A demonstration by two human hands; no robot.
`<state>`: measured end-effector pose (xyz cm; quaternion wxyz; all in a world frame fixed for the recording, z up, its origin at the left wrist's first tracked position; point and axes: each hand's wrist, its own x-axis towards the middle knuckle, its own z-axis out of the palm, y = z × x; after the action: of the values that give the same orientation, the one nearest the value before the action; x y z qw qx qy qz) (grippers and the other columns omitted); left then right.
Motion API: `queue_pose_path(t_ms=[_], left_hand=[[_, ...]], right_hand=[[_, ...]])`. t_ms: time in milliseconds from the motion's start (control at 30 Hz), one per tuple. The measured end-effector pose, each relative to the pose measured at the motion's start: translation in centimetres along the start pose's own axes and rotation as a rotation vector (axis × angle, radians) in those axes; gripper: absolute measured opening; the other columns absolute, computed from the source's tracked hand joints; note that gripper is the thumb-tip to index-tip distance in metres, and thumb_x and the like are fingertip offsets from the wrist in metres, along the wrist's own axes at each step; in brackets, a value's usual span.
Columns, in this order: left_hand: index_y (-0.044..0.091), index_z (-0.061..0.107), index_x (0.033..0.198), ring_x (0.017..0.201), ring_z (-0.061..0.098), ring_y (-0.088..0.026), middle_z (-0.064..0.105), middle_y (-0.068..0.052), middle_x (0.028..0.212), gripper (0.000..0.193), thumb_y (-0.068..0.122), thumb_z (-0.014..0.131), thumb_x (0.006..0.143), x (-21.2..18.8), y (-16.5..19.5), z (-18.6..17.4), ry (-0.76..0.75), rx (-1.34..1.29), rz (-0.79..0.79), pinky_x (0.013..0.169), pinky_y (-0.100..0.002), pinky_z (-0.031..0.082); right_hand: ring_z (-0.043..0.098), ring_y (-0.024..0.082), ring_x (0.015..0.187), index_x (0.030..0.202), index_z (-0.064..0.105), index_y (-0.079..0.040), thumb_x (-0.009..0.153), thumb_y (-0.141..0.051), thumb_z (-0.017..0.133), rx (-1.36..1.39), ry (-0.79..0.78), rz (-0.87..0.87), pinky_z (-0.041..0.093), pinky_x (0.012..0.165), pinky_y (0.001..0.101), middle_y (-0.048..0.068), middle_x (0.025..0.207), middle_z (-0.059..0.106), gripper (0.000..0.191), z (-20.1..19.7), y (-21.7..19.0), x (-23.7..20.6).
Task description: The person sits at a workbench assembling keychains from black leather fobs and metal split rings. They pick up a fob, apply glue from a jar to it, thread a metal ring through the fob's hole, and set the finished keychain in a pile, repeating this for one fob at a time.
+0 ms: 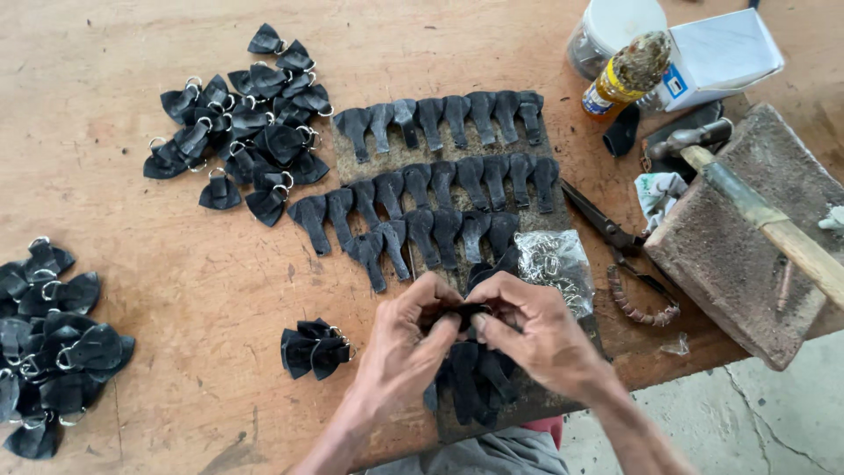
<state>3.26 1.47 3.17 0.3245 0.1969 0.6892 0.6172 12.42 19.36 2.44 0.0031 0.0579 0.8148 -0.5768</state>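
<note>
Both hands meet low over the counter, forearms coming up from the bottom edge and angled inward. The left hand is knuckles-up, its fingers curled toward the right. The right hand mirrors it, fingers bent toward the left. Between them sits a small black tab; each grip is pinched on an end of it, thumbs and forefingers pressed together over the piece, so only a dark sliver shows between the fingertips.

Directly under the hands lies a heap of black tabs on a dark mat. Rows of tabs lie on the mat beyond the hands. A bag of rings lies just beyond the right hand, scissors further right. Finished pieces with rings lie in piles: one small pile just left of the left hand, a bigger one far back, another at the left edge.
</note>
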Motion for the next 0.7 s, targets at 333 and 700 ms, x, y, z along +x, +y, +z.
queue_pose_path(t_ms=[333,700], left_hand=[[0.0,0.065,0.111,0.078,0.077,-0.02,0.077,-0.012,0.091,0.02,0.003,0.069,0.092,-2.3,1.6,-0.5,-0.065,0.153,0.313,0.069,-0.033,0.059],[-0.002,0.062,0.11,0.09,0.067,-0.034,0.068,-0.019,0.099,0.024,-0.003,0.071,0.087,-5.9,-0.4,-1.7,0.164,0.37,0.607,0.073,-0.041,0.054]], right_hand=[[0.073,0.013,0.072,0.101,0.066,-0.008,0.092,-0.013,0.068,-0.285,0.084,-0.121,0.061,0.061,0.0285,0.005,0.085,0.075,0.011,-0.4,-1.2,-1.4],[0.075,0.017,0.082,0.11,0.069,-0.005,0.094,-0.009,0.071,-0.248,0.004,-0.199,0.06,0.07,0.0304,0.007,0.093,0.074,0.017,2.5,-3.4,-1.4]])
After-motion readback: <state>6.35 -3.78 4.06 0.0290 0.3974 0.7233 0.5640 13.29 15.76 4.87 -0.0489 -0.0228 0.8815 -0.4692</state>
